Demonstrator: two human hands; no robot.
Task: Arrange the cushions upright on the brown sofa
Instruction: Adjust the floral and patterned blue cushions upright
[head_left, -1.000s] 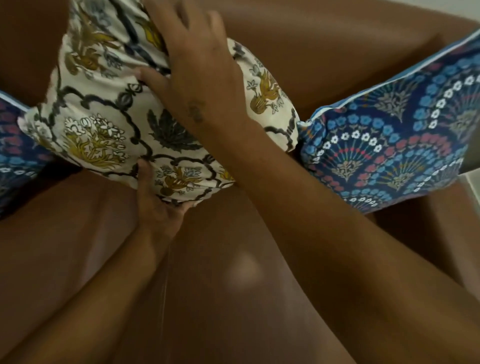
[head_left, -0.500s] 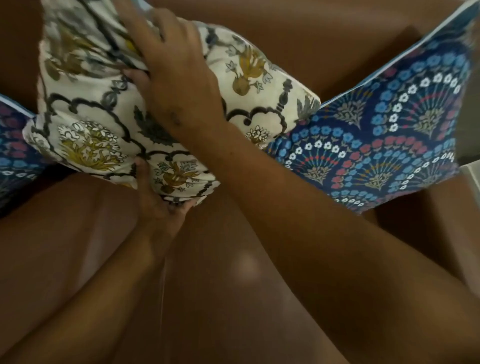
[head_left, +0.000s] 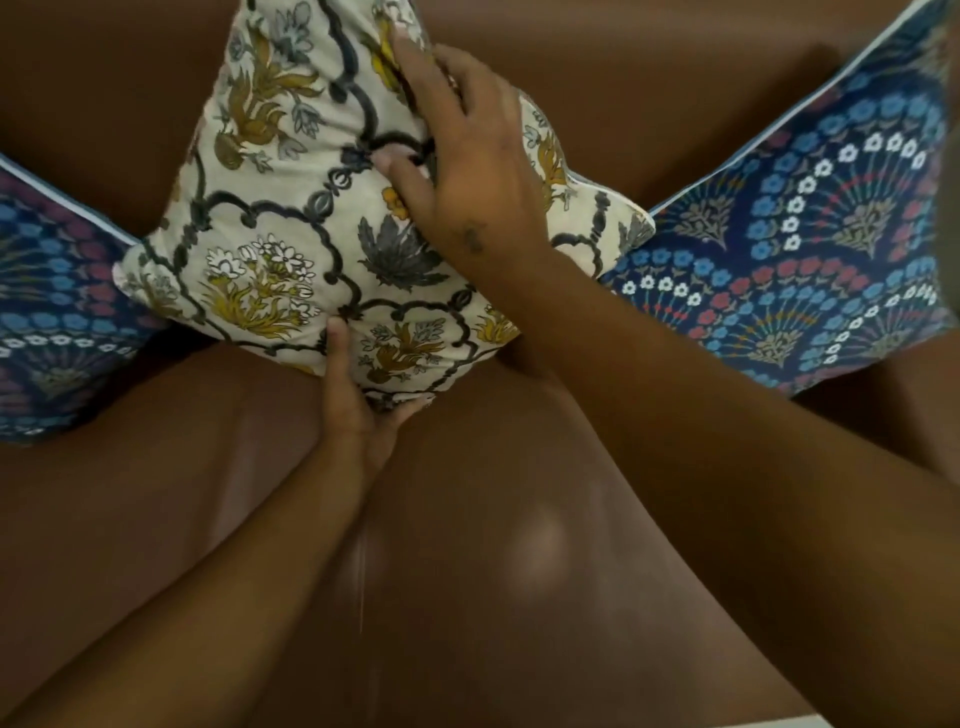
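Note:
A cream cushion (head_left: 280, 223) with dark scrollwork and yellow flowers stands on one corner in the middle of the brown sofa (head_left: 467, 571), leaning on the backrest. My left hand (head_left: 358, 400) cups its bottom corner, thumb up on the front face. My right hand (head_left: 467, 156) pinches the fabric near its upper right, the forearm crossing in front. A blue fan-patterned cushion (head_left: 810, 249) stands upright to the right, its corner touching the cream one. Another blue patterned cushion (head_left: 47, 317) stands at the left edge, partly behind the cream one.
The glossy brown seat fills the foreground below my arms. The sofa backrest (head_left: 649, 88) rises behind the cushions. A pale strip of floor (head_left: 779, 722) shows at the bottom right edge.
The cream cushion has turned more upright onto its corner and sits more to the middle. My right hand shifted rightward with it; the left hand stays under the bottom corner.

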